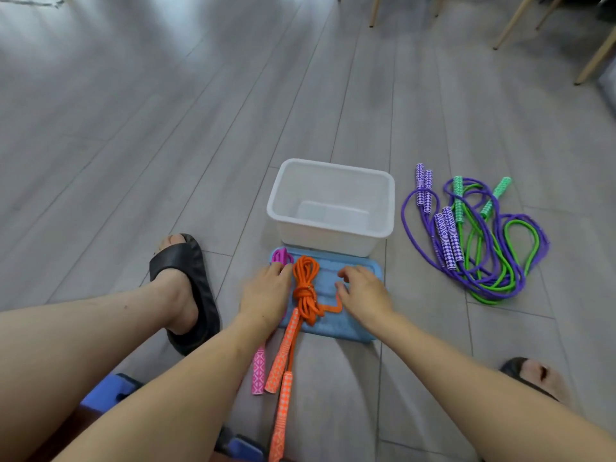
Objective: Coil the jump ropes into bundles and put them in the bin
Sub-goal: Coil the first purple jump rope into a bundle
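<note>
Both hands point(266, 291) point(363, 291) flank the orange rope point(305, 288) at lower centre, fingers loosely curled, gripping nothing. Limp, light cord; grab its knotted middle

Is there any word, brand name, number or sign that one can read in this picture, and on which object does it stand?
None: no readable text appears anywhere.
White bin: plain walls, no label visible.
Blue lid under the orange rope: only raised ridges, no letters discernible.
Rope handles, orange, pink, purple, green: a diamond pattern, not writing.
Black slipper: no logo visible.
</note>
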`<move>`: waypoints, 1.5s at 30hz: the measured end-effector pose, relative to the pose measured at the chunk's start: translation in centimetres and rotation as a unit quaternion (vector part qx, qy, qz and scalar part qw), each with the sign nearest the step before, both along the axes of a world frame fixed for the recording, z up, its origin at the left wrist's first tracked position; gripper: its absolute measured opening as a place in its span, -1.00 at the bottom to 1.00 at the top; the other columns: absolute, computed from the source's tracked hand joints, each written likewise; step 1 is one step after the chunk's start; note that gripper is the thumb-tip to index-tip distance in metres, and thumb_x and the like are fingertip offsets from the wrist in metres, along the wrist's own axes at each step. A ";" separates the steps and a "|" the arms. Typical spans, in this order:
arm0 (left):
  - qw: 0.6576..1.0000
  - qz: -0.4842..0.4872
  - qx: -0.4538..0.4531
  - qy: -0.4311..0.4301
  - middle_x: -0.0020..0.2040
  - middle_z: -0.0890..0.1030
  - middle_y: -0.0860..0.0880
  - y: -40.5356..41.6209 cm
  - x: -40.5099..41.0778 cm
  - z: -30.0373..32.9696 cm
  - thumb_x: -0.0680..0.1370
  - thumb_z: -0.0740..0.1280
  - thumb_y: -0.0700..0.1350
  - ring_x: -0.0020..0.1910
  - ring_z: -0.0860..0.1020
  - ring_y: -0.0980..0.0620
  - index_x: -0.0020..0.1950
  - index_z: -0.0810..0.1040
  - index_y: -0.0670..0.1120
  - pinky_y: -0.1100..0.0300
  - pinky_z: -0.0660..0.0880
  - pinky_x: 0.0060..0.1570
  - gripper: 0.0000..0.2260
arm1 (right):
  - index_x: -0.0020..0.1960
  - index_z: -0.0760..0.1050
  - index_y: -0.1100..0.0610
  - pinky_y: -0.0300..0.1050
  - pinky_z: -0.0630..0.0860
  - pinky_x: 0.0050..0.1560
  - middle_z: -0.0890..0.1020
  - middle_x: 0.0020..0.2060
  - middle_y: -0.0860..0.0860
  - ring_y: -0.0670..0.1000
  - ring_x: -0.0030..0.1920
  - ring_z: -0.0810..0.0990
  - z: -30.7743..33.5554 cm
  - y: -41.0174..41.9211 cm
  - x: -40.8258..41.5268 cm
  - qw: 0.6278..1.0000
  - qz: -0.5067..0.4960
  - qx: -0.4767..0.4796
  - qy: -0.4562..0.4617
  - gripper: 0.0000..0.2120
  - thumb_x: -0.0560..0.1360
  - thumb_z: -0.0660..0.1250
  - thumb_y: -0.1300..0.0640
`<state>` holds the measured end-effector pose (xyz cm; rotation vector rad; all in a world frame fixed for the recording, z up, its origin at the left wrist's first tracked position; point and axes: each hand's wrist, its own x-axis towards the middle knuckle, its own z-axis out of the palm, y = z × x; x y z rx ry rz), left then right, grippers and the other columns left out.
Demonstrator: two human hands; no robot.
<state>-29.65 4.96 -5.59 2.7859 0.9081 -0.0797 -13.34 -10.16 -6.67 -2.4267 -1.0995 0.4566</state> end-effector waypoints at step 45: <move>0.889 -0.181 -0.325 -0.266 -0.02 0.71 0.05 -13.8 24.0 22.1 0.66 0.32 -0.12 -0.03 0.62 0.17 0.10 0.65 -0.02 0.25 0.50 0.07 -0.89 | 0.09 0.64 0.07 0.05 0.56 0.02 0.61 -0.03 0.00 0.08 -0.01 0.63 22.7 -15.5 18.6 0.952 -0.028 0.242 -0.183 -0.73 0.61 0.23 -0.04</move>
